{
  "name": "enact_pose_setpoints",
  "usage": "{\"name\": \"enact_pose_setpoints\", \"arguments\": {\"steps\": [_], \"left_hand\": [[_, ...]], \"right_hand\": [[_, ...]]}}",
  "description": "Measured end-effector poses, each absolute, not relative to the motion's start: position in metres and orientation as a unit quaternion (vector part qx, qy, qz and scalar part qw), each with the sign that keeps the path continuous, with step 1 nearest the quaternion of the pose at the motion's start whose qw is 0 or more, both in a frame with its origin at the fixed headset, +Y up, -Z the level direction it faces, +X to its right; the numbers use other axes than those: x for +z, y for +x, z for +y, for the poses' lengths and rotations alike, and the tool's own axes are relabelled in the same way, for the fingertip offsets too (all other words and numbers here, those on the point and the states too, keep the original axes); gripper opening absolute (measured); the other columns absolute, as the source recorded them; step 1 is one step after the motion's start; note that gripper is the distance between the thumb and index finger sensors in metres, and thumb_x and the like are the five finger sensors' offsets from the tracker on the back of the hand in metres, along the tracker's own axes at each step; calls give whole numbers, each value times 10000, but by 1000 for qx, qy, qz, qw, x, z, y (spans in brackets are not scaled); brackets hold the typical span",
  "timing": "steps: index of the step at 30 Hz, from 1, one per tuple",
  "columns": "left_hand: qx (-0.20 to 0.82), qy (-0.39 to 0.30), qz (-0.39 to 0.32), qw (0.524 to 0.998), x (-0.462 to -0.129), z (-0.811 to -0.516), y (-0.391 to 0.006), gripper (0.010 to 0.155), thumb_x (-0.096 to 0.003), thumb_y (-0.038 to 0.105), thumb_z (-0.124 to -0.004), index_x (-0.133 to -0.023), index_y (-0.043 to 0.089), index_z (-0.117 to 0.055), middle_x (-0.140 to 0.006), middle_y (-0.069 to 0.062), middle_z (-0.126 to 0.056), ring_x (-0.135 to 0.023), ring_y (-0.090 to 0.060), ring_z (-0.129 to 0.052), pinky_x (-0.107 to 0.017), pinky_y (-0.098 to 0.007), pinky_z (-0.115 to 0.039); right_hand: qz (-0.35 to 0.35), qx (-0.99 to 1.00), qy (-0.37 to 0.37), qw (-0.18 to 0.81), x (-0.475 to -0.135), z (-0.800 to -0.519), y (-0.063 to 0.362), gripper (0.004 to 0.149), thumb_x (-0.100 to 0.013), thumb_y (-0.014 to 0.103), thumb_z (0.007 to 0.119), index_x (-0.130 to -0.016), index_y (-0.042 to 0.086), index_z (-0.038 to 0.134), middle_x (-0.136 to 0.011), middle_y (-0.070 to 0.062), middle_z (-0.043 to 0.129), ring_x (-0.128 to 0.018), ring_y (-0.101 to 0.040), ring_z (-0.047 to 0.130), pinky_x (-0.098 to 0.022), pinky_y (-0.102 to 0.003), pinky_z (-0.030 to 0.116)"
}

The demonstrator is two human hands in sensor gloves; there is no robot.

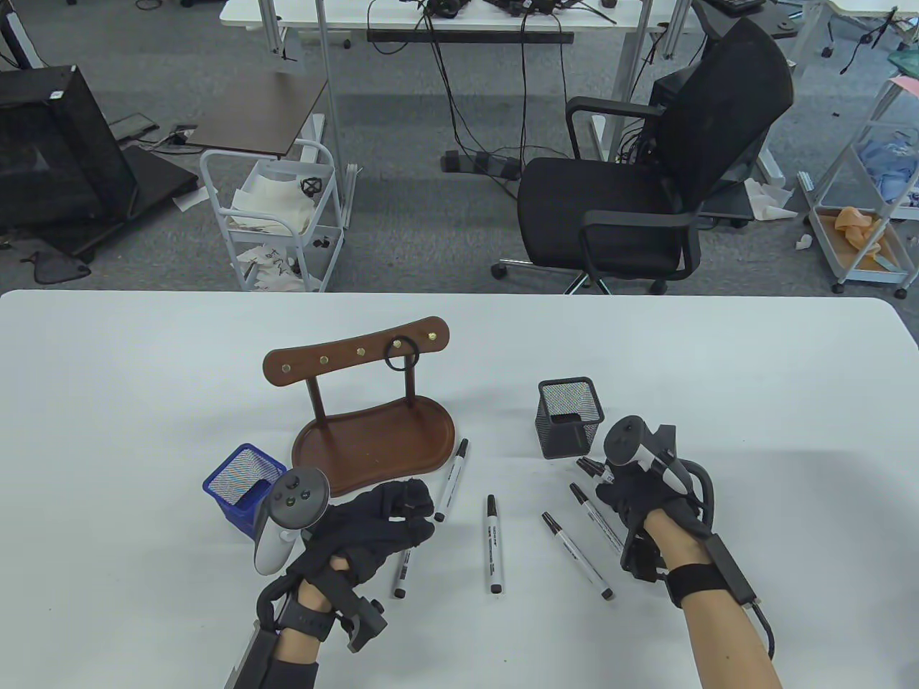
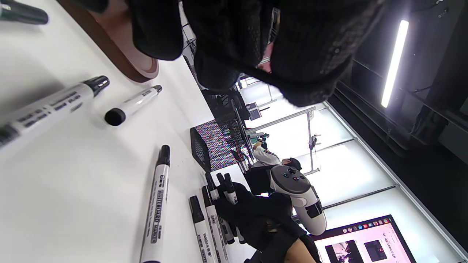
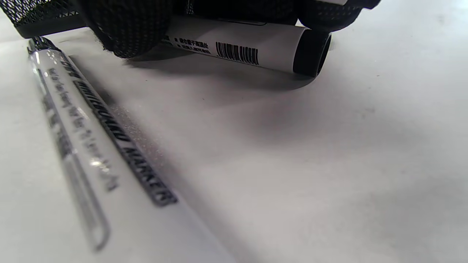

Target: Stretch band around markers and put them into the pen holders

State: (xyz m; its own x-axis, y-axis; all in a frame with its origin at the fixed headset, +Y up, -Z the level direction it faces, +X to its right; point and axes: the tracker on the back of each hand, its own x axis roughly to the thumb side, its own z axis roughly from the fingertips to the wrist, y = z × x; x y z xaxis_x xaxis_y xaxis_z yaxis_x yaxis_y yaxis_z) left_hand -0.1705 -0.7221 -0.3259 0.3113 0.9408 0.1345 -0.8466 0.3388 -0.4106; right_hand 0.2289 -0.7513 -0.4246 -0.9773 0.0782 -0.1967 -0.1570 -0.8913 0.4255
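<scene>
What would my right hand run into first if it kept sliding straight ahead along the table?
Most likely the black mesh pen holder. The right hand points up-table over a few white markers, and the holder stands just beyond its fingertips, though the exact depth is unclear.

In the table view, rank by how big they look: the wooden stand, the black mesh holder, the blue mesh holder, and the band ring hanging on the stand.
1. wooden stand
2-3. black mesh holder and blue mesh holder: alike; blue partly hidden
4. band ring

Loose markers (image 1: 494, 543) between hands; wooden stand (image 1: 373, 438) behind.
</scene>
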Motion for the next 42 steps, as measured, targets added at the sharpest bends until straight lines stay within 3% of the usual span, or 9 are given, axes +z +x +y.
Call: {"name": "enact_pose_setpoints", "arguments": {"steps": [6,14,25,35,42], "left_hand": [[559,-133,-177,799,-326,-722,-170,676,-514,371,-924,-1059,72,-657,-1040,-176,-838,-1029,-521,-644,-724,-777,-425],[561,-131,-177,798,-326,-722,-171,676,-514,371,-923,-1059,72,-658,-1038,-176,-840,-1028,-522,-644,-724,-777,-425],[559,-132,-178,799,-326,-722,-171,674,-514,370,-923,-1058,72,-658,-1038,-174,-841,-1029,-520,-645,-726,-775,-423],[559,-133,-178,799,-325,-722,-170,673,-515,370,-922,-1058,73,-659,-1038,-174,-841,-1029,-520,-645,-726,-774,-424],[560,-133,-178,798,-325,-723,-170,674,-514,370,-922,-1058,72,-659,-1037,-175,-842,-1027,-521,-647,-725,-775,-425]], "right_hand": [[224,969,-88,56,-425,-752,225,508,-518,351,761,-974,325,538,-881,-38,710,-676,-287,804,-650,-564,648],[227,969,-79,58,-423,-751,222,488,-526,339,746,-947,203,542,-905,-56,702,-689,-306,798,-650,-575,642],[258,955,-72,123,-416,-738,235,489,-534,319,732,-941,161,511,-1025,-139,637,-854,-400,763,-697,-595,645],[278,942,-62,180,-410,-726,243,486,-541,319,725,-943,167,500,-1030,-164,718,-892,-432,823,-656,-613,716],[302,924,-50,229,-406,-728,244,474,-537,318,738,-936,174,526,-960,-138,819,-823,-392,905,-623,-592,763]]}}
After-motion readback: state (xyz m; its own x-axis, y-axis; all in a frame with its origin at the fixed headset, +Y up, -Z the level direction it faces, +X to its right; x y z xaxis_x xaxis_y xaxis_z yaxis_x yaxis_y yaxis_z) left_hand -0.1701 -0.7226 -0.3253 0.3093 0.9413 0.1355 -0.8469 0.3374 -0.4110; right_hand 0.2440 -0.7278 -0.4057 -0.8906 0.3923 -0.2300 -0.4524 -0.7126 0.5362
